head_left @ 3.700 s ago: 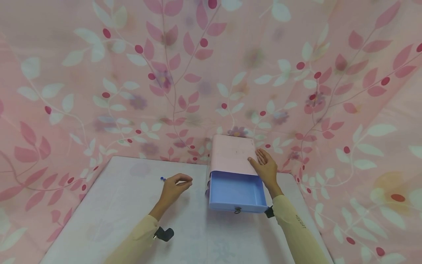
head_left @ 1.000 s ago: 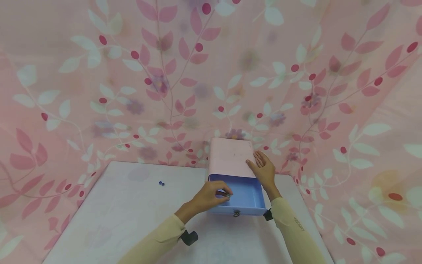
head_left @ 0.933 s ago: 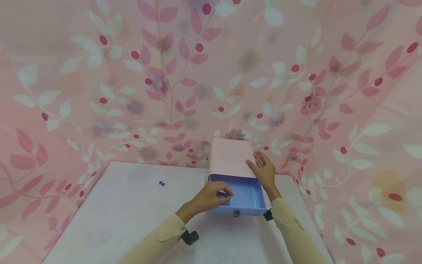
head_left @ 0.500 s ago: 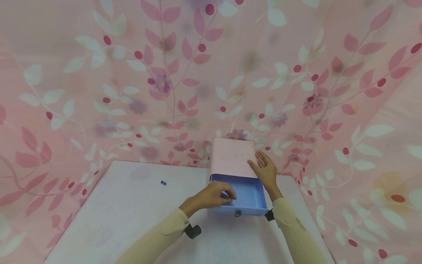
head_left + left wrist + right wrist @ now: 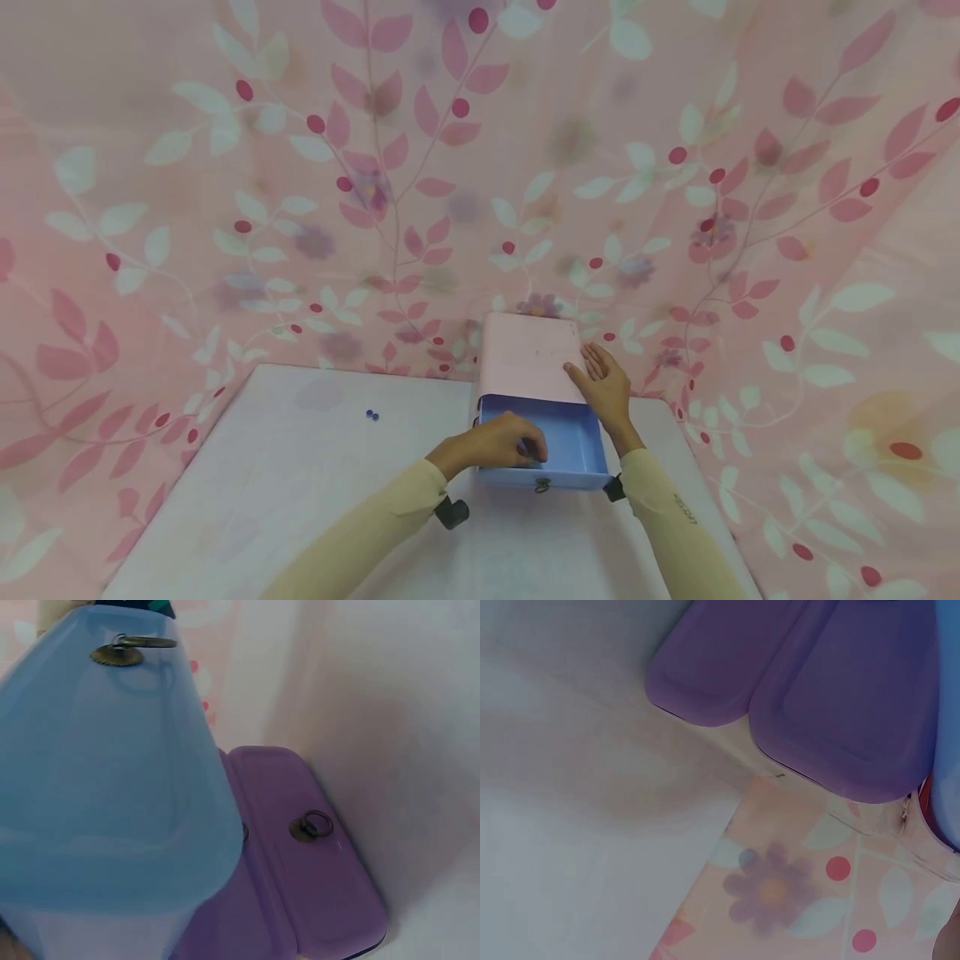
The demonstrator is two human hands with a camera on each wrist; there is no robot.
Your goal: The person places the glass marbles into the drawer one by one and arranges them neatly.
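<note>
A pink drawer cabinet (image 5: 532, 358) stands near the back of the table, its top blue drawer (image 5: 576, 442) pulled out. My left hand (image 5: 504, 442) reaches over the drawer's left side, fingers curled down inside, pinching a small greenish piece that the fingers mostly hide. Thumb on the top, fingers along the right side, my right hand (image 5: 607, 392) rests straight-fingered on the cabinet. In the left wrist view, the blue drawer front bears a ring pull (image 5: 142, 643). Two small dark blue bead-like pieces (image 5: 372, 415) lie together on the table to the left.
Below the blue drawer, purple drawer fronts (image 5: 307, 870) with ring pulls are closed. The white-covered table (image 5: 300, 483) extends left and in front of the cabinet. A pink floral cloth (image 5: 420, 208) hangs behind and at both sides.
My left hand came from the table at left to the drawer, then dipped lower and farther right inside it. My right hand stays on the cabinet.
</note>
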